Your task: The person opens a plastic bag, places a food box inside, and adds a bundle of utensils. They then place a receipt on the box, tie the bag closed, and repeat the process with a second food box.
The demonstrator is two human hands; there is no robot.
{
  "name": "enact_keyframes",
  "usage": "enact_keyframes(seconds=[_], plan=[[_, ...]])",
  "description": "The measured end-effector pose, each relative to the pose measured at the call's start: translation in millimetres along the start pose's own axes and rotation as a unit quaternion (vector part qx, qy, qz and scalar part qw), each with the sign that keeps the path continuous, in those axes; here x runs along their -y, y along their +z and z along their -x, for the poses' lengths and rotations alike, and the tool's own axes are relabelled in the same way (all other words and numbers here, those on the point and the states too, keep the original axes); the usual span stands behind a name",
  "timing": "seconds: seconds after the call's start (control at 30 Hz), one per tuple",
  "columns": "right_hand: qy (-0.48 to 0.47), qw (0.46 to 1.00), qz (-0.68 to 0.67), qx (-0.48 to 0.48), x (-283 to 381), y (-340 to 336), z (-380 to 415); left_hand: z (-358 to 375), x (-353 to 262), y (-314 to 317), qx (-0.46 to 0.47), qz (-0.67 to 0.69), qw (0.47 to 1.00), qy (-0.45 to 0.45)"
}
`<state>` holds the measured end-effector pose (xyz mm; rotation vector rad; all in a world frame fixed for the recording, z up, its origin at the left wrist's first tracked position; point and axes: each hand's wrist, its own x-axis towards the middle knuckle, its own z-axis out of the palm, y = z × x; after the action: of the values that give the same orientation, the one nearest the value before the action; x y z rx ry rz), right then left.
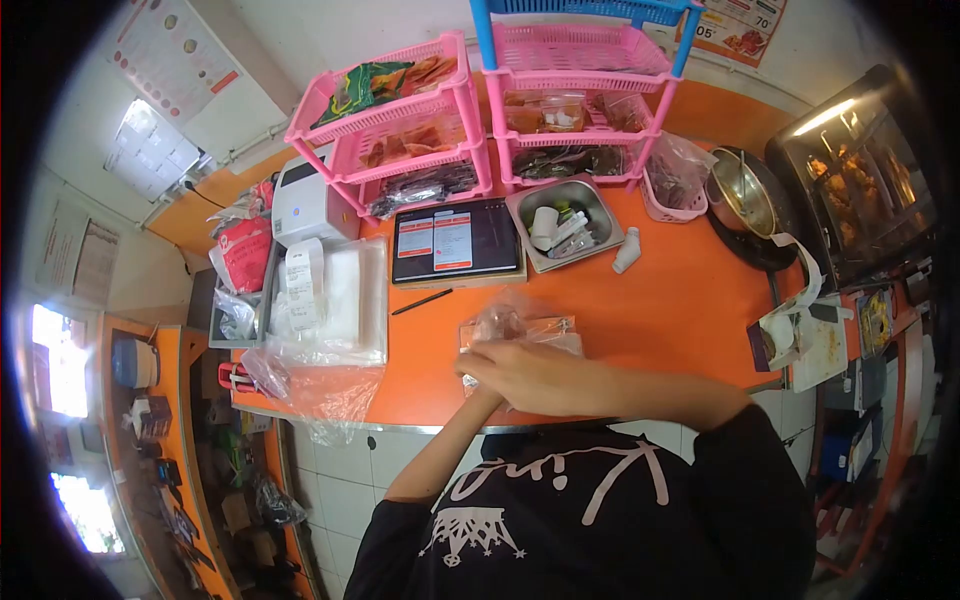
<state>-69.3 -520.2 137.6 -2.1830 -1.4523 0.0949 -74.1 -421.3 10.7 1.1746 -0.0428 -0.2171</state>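
Note:
Both my hands meet at the front edge of the orange counter, over a clear plastic bag (503, 316) with a pale, flat boxlike item (560, 330) in or under it. My right hand (535, 378) reaches across on top, its fingers curled and closed at the bag's near side. Beneath it, my left hand (486, 392) is mostly covered, so its fingers do not show. A black pen (422, 301) and a tablet (455, 243) with order panels on its screen lie beyond, to the left.
Pink rack shelves (400, 110) with packets stand at the back. A metal tray (566, 222) holds bottles; a white bottle (627, 250) lies beside it. At left are a white printer (310, 203) and plastic sheets (340, 300). A pan (742, 192) and lit oven (850, 180) stand right.

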Motion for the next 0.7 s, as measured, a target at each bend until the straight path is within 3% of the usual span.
enact_keyframes(seconds=[0.07, 0.1, 0.17, 0.2, 0.23, 0.27, 0.3, 0.37, 0.4, 0.43, 0.47, 0.5, 0.57, 0.63, 0.7], plan=[[0.041, 0.981, -0.181, -0.058, 1, 8, 27, -2, 4, -2, -0.010, -0.089, 0.994, 0.063], [0.038, 0.981, -0.182, -0.054, 0, 12, 39, -3, 7, -4, -0.016, -0.135, 0.986, 0.094], [0.084, 0.934, -0.175, -0.300, -8, 19, 61, -4, 16, -9, -0.041, -0.246, 0.952, 0.180], [0.080, 0.936, -0.177, -0.295, -20, 28, 69, -6, 28, -15, -0.091, -0.352, 0.887, 0.284], [0.145, 0.941, -0.125, -0.281, -35, 41, 77, -5, 24, -12, -0.098, -0.352, 0.887, 0.284], [0.209, 0.938, -0.072, -0.266, -42, 48, 81, -4, 11, -5, -0.041, -0.383, 0.874, 0.297], [0.207, 0.939, -0.074, -0.264, -39, 33, 71, -3, -6, 5, 0.018, -0.412, 0.857, 0.309], [0.242, 0.943, -0.226, -0.017, -30, -13, 42, -2, -42, 28, 0.134, -0.464, 0.812, 0.327], [0.213, 0.971, -0.100, -0.047, -61, 34, 49, 1, -55, 38, 0.191, -0.487, 0.785, 0.332], [0.194, 0.977, 0.044, -0.082, -91, 82, 55, 4, -66, 47, 0.186, -0.488, 0.787, 0.329], [0.187, 0.958, 0.178, -0.121, -94, 91, 43, 7, -76, 56, 0.270, -0.547, 0.729, 0.309], [0.184, 0.960, 0.175, -0.121, -96, 93, 48, 8, -81, 60, 0.351, -0.600, 0.660, 0.285], [0.097, 0.980, 0.039, -0.170, -91, 79, 56, 26, -75, 63, 0.358, -0.617, 0.642, 0.281], [0.066, 0.989, 0.025, -0.131, -93, 83, 58, 38, -75, 60, 0.367, -0.631, 0.625, 0.277], [0.037, 0.995, 0.013, -0.094, -92, 84, 58, 49, -95, 33, 0.338, -0.609, 0.695, 0.180]])
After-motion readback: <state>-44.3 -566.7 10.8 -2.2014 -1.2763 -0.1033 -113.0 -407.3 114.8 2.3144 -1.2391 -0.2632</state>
